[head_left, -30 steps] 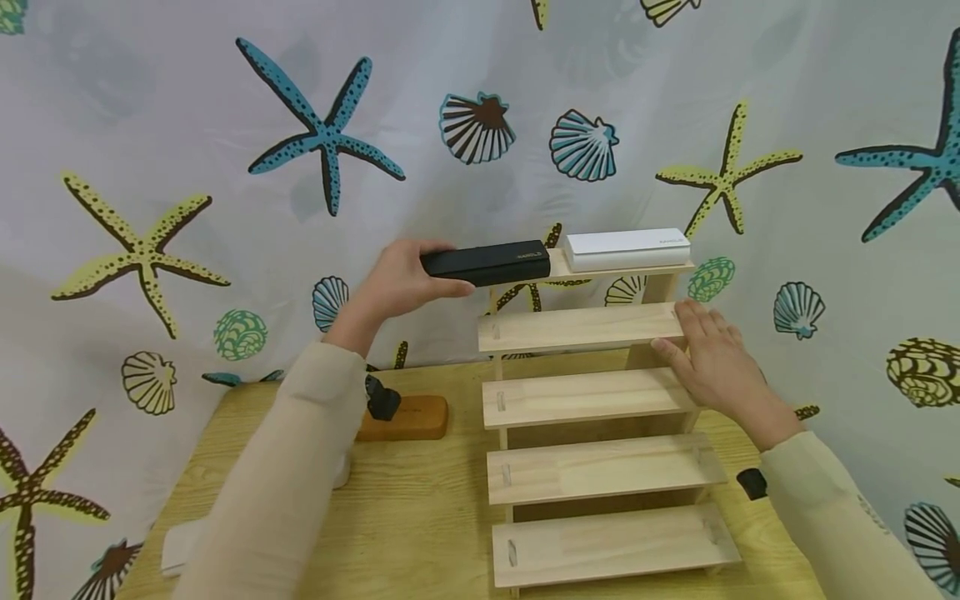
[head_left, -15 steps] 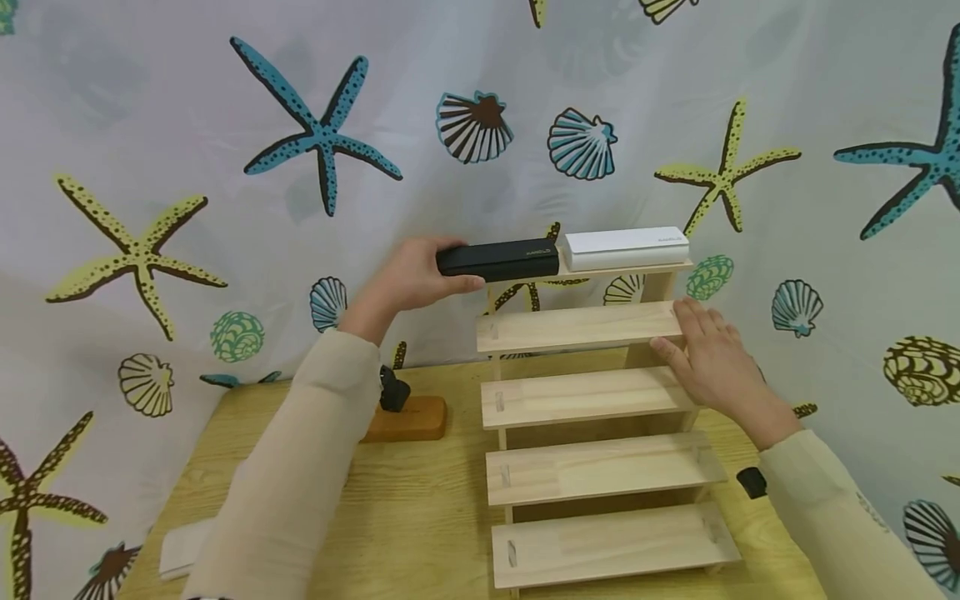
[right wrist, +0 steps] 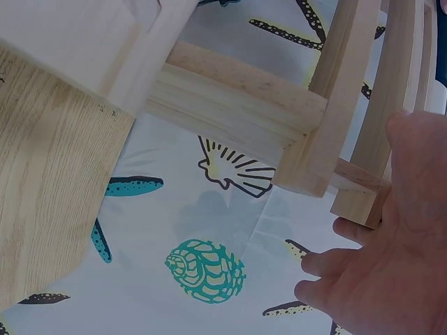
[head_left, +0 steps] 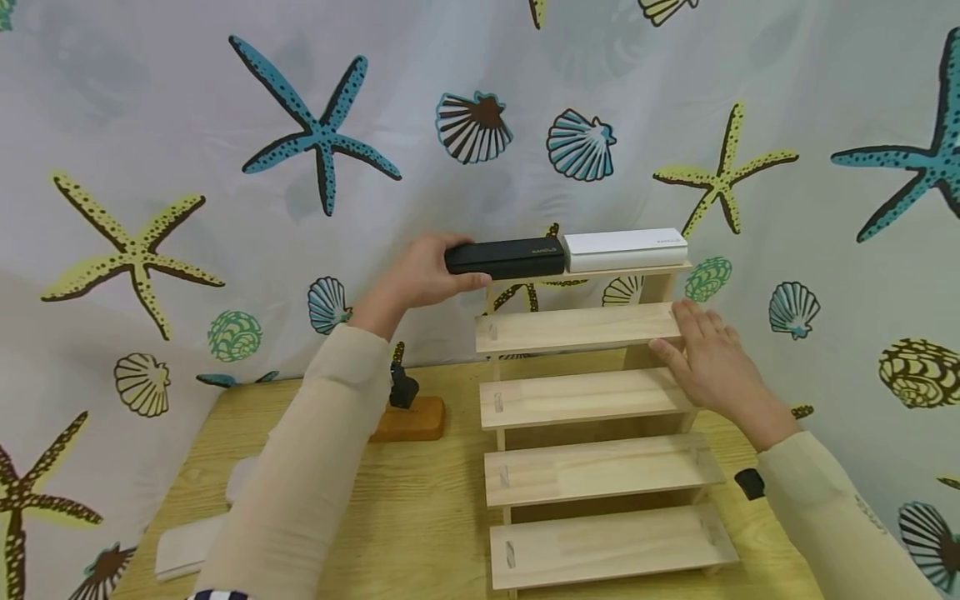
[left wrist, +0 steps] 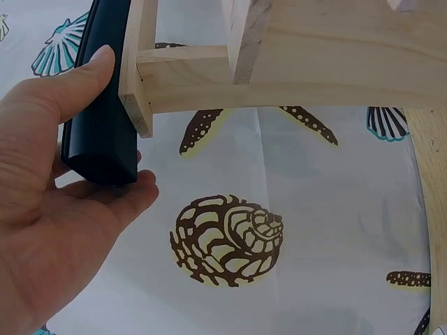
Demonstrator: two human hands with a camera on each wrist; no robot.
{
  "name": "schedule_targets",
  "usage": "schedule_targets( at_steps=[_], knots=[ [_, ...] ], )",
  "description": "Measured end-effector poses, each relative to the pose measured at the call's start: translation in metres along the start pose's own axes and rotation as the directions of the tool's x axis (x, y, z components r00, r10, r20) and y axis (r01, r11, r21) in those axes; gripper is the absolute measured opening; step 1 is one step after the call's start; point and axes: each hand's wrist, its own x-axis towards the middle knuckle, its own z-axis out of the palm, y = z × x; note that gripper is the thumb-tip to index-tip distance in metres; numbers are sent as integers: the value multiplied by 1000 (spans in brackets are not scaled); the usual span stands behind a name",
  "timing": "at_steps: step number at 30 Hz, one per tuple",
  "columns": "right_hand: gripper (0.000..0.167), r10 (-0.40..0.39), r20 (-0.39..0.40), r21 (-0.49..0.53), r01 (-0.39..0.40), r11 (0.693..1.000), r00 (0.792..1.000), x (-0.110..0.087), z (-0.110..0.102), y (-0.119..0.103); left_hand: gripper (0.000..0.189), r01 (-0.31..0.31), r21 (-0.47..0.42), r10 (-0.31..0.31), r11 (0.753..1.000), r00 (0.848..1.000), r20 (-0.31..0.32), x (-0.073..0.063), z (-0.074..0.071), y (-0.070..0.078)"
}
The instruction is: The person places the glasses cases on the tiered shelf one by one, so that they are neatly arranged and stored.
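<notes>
My left hand (head_left: 431, 275) grips the left end of a black glasses case (head_left: 513, 258), thumb on its front and fingers behind and under it. The black case lies along the left part of the top tier of a stepped wooden display rack (head_left: 592, 396). Its right end is right at a white glasses case (head_left: 626, 250) on the same tier. In the left wrist view the black case (left wrist: 105, 118) sticks out past the wood. My right hand (head_left: 712, 358) holds the right end of the second tier, its fingers (right wrist: 335, 262) around the wooden end.
Lower tiers of the rack step down toward me on the wooden table (head_left: 405, 517). To the left are a brown case (head_left: 412, 419) and a white object (head_left: 187, 546), partly behind my left sleeve. A patterned cloth (head_left: 480, 67) hangs behind.
My left hand has slid the black glasses case to the right along the top tier, closing the gap to the white one. My right hand has stayed on the rack.
</notes>
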Motion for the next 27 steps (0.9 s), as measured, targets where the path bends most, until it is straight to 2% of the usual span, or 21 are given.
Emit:
schedule_targets(
  at_steps=[15,23,27],
  knots=[
    [83,9,7,0,-9,1000,1000,1,-1,-1,74,2,-2,-2,1000,1000,19,2,2,8],
    [83,11,5,4,-11,1000,1000,1,0,-1,74,-11,-23,11,1000,1000,18,4,4,6],
    [83,17,6,6,-17,1000,1000,0,0,-1,81,-7,-39,7,999,1000,1,3,5,4]
  ],
)
